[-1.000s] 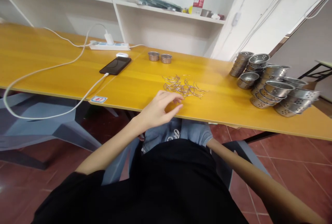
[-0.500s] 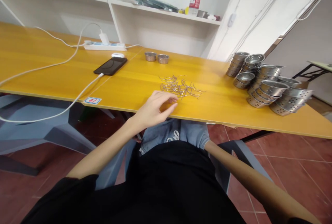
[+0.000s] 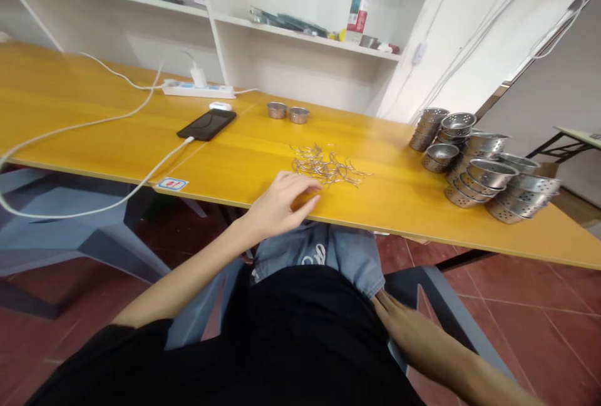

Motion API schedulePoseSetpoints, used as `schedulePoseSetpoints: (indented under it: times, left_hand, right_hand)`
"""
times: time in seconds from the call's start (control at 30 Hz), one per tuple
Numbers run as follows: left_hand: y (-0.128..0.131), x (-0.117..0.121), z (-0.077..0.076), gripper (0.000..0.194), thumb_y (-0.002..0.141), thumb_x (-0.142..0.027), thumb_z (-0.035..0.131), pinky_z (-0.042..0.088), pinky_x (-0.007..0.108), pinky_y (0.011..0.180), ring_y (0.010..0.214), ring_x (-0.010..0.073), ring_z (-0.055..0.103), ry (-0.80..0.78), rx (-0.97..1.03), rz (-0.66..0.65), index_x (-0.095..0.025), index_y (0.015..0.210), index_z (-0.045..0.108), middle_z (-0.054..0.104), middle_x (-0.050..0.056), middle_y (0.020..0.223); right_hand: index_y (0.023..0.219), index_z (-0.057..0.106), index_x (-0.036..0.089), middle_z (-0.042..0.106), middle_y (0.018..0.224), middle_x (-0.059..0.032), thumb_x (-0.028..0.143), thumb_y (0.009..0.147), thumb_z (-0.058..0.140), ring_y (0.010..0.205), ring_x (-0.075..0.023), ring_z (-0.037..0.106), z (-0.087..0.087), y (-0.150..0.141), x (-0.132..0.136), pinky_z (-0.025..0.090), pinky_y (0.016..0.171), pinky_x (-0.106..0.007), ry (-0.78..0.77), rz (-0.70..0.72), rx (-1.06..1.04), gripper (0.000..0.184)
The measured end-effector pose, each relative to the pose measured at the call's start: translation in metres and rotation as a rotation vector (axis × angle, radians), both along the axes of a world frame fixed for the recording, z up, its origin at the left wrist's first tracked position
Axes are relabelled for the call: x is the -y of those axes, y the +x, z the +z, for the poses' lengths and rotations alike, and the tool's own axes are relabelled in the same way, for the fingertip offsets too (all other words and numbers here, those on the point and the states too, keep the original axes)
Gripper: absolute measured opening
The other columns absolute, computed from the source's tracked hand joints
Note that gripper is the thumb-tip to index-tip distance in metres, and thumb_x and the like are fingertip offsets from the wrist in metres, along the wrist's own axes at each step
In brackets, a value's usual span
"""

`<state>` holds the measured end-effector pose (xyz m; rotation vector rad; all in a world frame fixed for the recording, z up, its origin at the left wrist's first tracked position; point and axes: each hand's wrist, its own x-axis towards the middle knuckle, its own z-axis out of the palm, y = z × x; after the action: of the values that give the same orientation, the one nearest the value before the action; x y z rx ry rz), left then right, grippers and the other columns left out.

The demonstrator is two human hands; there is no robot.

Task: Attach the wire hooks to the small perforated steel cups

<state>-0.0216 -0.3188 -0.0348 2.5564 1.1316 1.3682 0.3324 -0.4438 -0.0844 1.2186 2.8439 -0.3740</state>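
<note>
My right hand [image 3: 408, 326] is coming further into view at the shorts' hem [image 3: 369, 281]; its fingertips being hidden, I cannot tell their spacing. Only my left hand [image 3: 275, 204] is reaching over the near edge of the table [image 3: 399, 208], fingers and thumb standing apart, gripping nothing visible. Thin curved metal pieces [image 3: 325, 171] are lying just beyond, perforated cups [image 3: 491, 175] stacking up right, two small cups [image 3: 299, 116] standing farther.
</note>
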Motion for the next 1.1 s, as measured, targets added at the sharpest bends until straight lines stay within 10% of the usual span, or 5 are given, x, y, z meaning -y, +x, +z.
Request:
schedulePoseSetpoints:
  times: [0.13, 0.23, 0.5, 0.73, 1.1]
  left_hand:
    - [0.000, -0.002, 0.006, 0.021, 0.105, -0.031, 0.057, 0.055, 0.043, 0.102, 0.106, 0.0219, 0.074, -0.035, 0.008, 0.053, -0.021, 0.119, 0.068, 0.079, 0.007, 0.116]
    - [0.001, -0.012, 0.019, 0.026, 0.105, -0.037, 0.058, 0.055, 0.045, 0.105, 0.114, 0.0253, 0.072, -0.103, -0.059, 0.158, -0.022, 0.123, 0.067, 0.077, 0.009, 0.123]
    - [0.045, -0.109, 0.072, 0.040, 0.103, -0.054, 0.060, 0.049, 0.048, 0.107, 0.125, 0.0334, 0.065, -0.162, -0.354, 0.248, -0.019, 0.119, 0.069, 0.073, 0.013, 0.127]
    - [0.043, -0.167, 0.080, 0.026, 0.109, -0.035, 0.049, 0.047, 0.043, 0.101, 0.112, 0.0287, 0.070, -0.009, -0.309, 0.381, -0.017, 0.111, 0.068, 0.078, 0.013, 0.115]
    - [0.024, -0.178, 0.058, 0.014, 0.102, -0.024, 0.055, 0.053, 0.036, 0.085, 0.093, 0.0230, 0.071, -0.079, -0.140, 0.287, -0.018, 0.101, 0.068, 0.078, 0.009, 0.107]
  right_hand:
    - [0.128, 0.076, 0.025, 0.079, 0.101, -0.0067, 0.014, 0.103, 0.050, 0.086, -0.0203, 0.077, 0.050, -0.002, -0.003, 0.062, 0.079, -0.030, -0.115, 0.089, -0.114, 0.038]
    - [0.126, 0.077, 0.023, 0.079, 0.094, -0.0081, 0.025, 0.108, 0.050, 0.082, -0.0203, 0.074, 0.102, -0.021, -0.037, 0.060, 0.076, -0.032, 0.125, 0.146, -0.302, 0.032]
    - [0.110, 0.077, 0.016, 0.072, 0.117, -0.0182, 0.024, 0.104, 0.050, 0.108, -0.0309, 0.065, 0.214, -0.037, -0.255, 0.051, 0.095, -0.046, 1.009, -0.476, -0.414, 0.029]
    - [0.121, 0.070, 0.007, 0.061, 0.131, -0.0278, 0.009, 0.093, 0.046, 0.125, -0.0393, 0.052, 0.186, -0.027, -0.344, 0.044, 0.101, -0.056, 0.923, -0.893, -0.175, 0.038]
    - [0.134, 0.067, 0.004, 0.060, 0.140, -0.0309, 0.013, 0.099, 0.044, 0.131, -0.0379, 0.054, 0.160, 0.001, -0.325, 0.051, 0.101, -0.049, 0.820, -1.057, -0.069, 0.042]
